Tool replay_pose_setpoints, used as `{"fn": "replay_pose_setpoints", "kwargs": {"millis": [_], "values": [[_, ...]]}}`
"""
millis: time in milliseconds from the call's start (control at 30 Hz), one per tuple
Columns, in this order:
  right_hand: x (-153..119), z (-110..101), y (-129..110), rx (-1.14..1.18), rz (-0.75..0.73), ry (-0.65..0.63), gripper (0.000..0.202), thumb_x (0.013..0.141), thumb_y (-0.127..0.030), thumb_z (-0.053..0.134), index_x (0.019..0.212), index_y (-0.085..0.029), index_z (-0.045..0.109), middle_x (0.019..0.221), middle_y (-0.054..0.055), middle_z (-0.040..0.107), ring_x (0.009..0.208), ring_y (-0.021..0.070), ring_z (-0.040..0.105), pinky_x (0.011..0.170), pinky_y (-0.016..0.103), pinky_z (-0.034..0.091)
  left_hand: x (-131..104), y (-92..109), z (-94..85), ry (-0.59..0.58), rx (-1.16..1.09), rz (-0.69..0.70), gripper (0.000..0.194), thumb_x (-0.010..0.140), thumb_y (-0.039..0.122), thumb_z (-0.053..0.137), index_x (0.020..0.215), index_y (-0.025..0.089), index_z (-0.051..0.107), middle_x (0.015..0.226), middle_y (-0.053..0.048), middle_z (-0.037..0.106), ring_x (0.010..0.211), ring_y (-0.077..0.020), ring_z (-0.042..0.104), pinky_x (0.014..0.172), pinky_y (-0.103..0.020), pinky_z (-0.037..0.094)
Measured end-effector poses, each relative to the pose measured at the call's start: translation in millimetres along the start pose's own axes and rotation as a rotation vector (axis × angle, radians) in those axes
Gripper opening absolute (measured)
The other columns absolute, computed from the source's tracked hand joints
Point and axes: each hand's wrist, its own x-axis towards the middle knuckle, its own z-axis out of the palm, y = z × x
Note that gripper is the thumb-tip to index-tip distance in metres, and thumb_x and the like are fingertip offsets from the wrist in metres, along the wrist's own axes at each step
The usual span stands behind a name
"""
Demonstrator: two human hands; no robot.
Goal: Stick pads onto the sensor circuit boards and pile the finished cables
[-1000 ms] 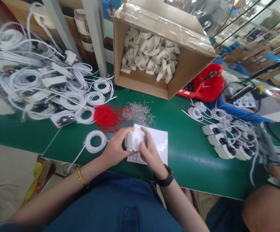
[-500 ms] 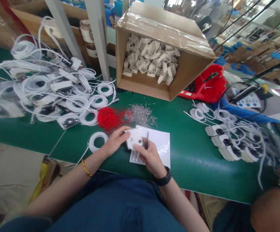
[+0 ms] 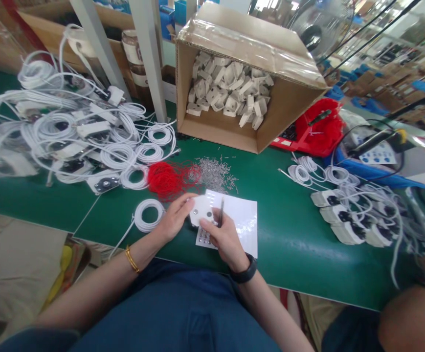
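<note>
A white housing [image 3: 201, 207] with two round metal spots on its face is held between my hands over the green table. My left hand [image 3: 175, 216] grips its upper left edge. My right hand [image 3: 227, 238] pinches its lower right side and also holds dark tweezers [image 3: 221, 211], which point up and away. Under the hands lies a white sheet [image 3: 247, 225] with rows of small round metal pieces near its left side. A coiled white cable [image 3: 148, 215] lies left of my left hand.
Beyond the hands are red wires [image 3: 165, 181], small metal pins [image 3: 215, 173] and a cardboard box [image 3: 219, 129] of white housings. Cabled units [image 3: 95, 129] crowd the left; more [image 3: 340, 215] lie right. A red tray [image 3: 317, 129] and another person's arm [image 3: 413, 313] are at the right.
Both hands have shifted slightly left with the white housing, which has turned a little. The tweezers have moved along in my right hand.
</note>
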Motion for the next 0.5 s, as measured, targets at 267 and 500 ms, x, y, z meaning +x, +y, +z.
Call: {"fn": "replay_pose_setpoints", "kwargs": {"millis": [267, 500], "values": [[-2, -1, -2, 0.1, 0.061, -0.083, 0.042, 0.069, -0.042, 0.073, 0.1, -0.014, 0.063, 0.058, -0.003, 0.058, 0.042, 0.0086, 0.043, 0.038, 0.021, 0.033, -1, 8, 1.8, 0.004, 0.029, -0.02, 0.037, 0.084, 0.046, 0.055, 0.103, 0.015, 0.061, 0.087, -0.003, 0.064, 0.076, -0.0169, 0.057, 0.068, -0.026, 0.044], [3, 4, 1, -0.008, -0.107, -0.065, 0.043, 0.071, -0.031, 0.073, 0.109, -0.016, 0.061, 0.102, 0.006, 0.068, 0.091, 0.0216, 0.062, 0.081, 0.033, 0.049, -1, 20, -15.1, -0.198, 0.155, 0.236, 0.067, 0.075, 0.057, 0.062, 0.128, 0.019, 0.046, 0.126, -0.011, 0.052, 0.115, -0.0277, 0.05, 0.097, -0.037, 0.04]]}}
